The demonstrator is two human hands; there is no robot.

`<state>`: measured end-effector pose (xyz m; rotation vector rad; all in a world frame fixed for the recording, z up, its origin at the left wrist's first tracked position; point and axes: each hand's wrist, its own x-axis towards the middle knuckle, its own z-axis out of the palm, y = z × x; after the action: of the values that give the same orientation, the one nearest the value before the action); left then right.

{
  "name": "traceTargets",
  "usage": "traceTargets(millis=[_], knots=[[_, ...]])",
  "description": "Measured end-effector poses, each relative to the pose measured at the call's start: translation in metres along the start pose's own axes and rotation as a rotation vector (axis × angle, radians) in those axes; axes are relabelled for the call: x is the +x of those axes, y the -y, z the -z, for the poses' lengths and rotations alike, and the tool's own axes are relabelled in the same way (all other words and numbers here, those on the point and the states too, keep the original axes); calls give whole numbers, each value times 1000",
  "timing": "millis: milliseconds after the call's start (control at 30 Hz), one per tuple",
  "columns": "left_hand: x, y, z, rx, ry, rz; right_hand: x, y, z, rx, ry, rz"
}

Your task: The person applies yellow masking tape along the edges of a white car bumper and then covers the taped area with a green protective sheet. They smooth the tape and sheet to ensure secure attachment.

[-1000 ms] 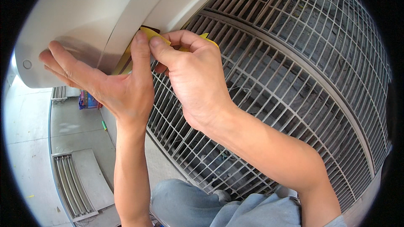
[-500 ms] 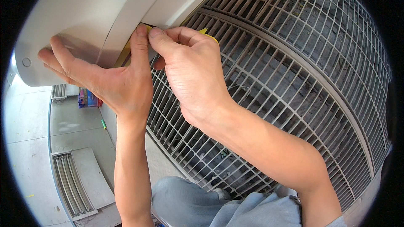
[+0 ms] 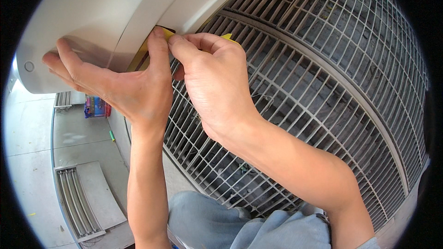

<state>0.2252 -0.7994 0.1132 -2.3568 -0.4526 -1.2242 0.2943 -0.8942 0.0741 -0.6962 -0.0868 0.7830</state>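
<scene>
A smooth off-white curved panel (image 3: 97,9), like a vehicle body part, fills the upper left. Yellow tape (image 3: 167,32) runs along its lower edge beside a dark gap. My left hand (image 3: 140,85) is spread, its fingers lying against the panel and its thumb tip pressing on the tape. Right beside that thumb, my right hand (image 3: 216,78) pinches the tape between thumb and bent forefinger. A yellow end of it pokes out behind the right knuckles. The right hand's other fingertips are partly hidden.
Metal floor grating (image 3: 295,97) over a dark pit with debris spans the right side. At lower left a slatted, lamp-like fixture (image 3: 79,203) sits in the pale surface. A colourful package (image 3: 97,107) and a small green object (image 3: 112,135) lie beyond my left forearm.
Both hands have shifted slightly to the right in the picture, keeping their hold and pressure on the tape. A little more yellow tape shows beside the left thumb.
</scene>
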Motion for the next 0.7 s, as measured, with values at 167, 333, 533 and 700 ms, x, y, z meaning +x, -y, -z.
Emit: traceTargets(millis=[167, 333, 533, 700], knots=[[-1, 1, 1, 18, 10, -12, -1, 3, 3, 1, 42, -52], [-2, -3, 2, 27, 28, 10, -8, 4, 10, -54, -2, -106], [-1, -7, 2, 36, 38, 42, -2, 0, 11, -35, -2, -71], [3, -14, 6, 56, 51, 56, -1, 0, 9, -28, 15, -68]])
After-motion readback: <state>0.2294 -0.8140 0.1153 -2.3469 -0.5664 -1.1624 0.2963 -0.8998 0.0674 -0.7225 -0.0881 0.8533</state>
